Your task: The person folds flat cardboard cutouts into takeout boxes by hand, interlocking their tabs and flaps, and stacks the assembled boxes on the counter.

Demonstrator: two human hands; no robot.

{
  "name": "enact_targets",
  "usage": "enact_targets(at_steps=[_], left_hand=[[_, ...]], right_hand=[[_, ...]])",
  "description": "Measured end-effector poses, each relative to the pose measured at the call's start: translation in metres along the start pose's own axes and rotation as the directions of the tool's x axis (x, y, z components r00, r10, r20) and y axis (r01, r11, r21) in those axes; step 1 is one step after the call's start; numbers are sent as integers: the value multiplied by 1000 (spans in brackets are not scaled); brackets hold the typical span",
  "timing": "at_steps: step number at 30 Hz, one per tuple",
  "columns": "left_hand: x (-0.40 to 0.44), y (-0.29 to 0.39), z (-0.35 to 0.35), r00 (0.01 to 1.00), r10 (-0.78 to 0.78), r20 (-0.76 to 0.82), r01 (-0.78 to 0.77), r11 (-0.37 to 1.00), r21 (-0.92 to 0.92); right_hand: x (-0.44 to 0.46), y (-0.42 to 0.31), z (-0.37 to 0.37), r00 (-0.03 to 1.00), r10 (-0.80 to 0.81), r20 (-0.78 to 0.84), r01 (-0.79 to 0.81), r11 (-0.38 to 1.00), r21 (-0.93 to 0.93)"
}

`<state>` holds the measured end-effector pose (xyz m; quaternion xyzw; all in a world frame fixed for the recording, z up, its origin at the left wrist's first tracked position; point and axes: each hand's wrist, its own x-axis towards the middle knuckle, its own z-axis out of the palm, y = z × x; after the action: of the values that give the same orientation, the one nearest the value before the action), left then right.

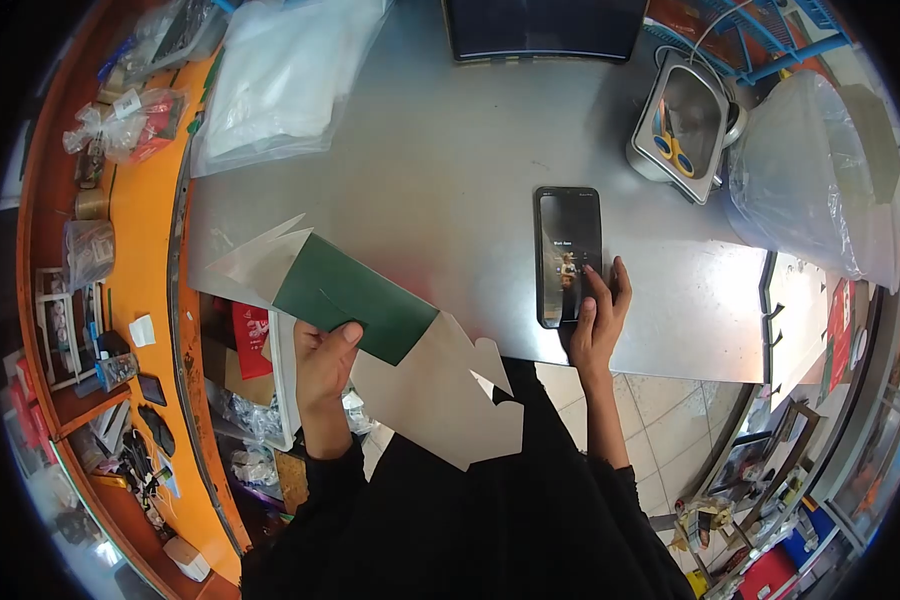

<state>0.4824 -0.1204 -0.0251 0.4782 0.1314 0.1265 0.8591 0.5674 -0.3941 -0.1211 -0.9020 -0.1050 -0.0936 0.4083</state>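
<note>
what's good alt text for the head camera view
The left hand holds a part-folded green and white carton while the right hand hovers at a phone on a metal table; scissors lie in a metal tray, upper right.

The carton point(388, 325) pairs a dark green panel with off-white flaps. The phone point(562, 240) is black, the tabletop point(450, 140) silver-grey, the side counter point(142, 215) orange. Yellow and blue colour the scissors point(673, 149); the sleeves point(325, 490) are black, the floor tiles point(660, 425) pale with darker grid lines.
</note>
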Motion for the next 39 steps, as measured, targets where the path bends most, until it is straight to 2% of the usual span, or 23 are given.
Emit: enact_targets(at_steps=[7,12,16,20,22,23,24,25,26,27,28,29,30,31,32,34,35,37,39], left_hand=[[1,-3,0,1000,-11,4,11,1000,-21],[1,-3,1,1000,-9,-10,9,1000,-20],[2,-3,2,999,-16,-32,15,1000,-20],[4,-4,4,1000,-19,15,19,1000,-11],[3,-2,11,995,-93,-47,95,994,53],[3,-1,11,995,-86,-43,89,995,54],[4,-1,11,989,-144,-13,145,981,129],[6,1,12,980,-198,11,191,960,206],[7,4,17,983,-183,15,175,962,208],[8,8,25,985,-172,1,169,968,184],[9,13,31,987,-162,-8,162,974,159],[11,18,31,989,-147,5,144,977,160],[14,24,28,986,-164,31,161,984,70],[16,30,25,983,-174,56,175,984,-20],[16,34,23,988,-143,60,145,989,-18],[15,40,22,983,-155,96,165,981,-100],[12,46,30,981,-145,130,166,972,-167],[10,54,33,979,-112,168,139,977,-162],[9,61,33,971,-104,215,143,974,-174]], right_hand=[[0,1,-1,999,-36,19,37,998,-42],[0,2,-4,995,-85,44,84,996,35],[-1,3,-2,998,-60,21,60,998,29],[1,-1,0,999,-38,15,38,997,-65],[1,-3,-2,998,-50,27,53,994,-96],[-1,-3,-6,999,-38,-25,38,999,-4],[1,-10,-10,997,-25,-78,32,995,91],[1,-20,-16,993,-76,-89,92,978,186],[3,-31,-23,991,-88,-98,105,976,191],[8,-53,-30,967,-229,114,174,917,359],[12,-74,-36,874,-390,291,197,830,522],[18,-94,-39,822,-472,318,194,757,624],[25,-111,-38,760,-559,331,182,673,717],[28,-122,-37,747,-599,287,247,651,718],[33,-135,-35,742,-627,238,331,651,683],[38,-153,-32,739,-666,104,415,570,709],[41,-163,-33,723,-685,89,437,553,710],[47,-183,-40,657,-752,-48,577,462,674],[55,-199,-47,586,-810,-17,641,451,621]])
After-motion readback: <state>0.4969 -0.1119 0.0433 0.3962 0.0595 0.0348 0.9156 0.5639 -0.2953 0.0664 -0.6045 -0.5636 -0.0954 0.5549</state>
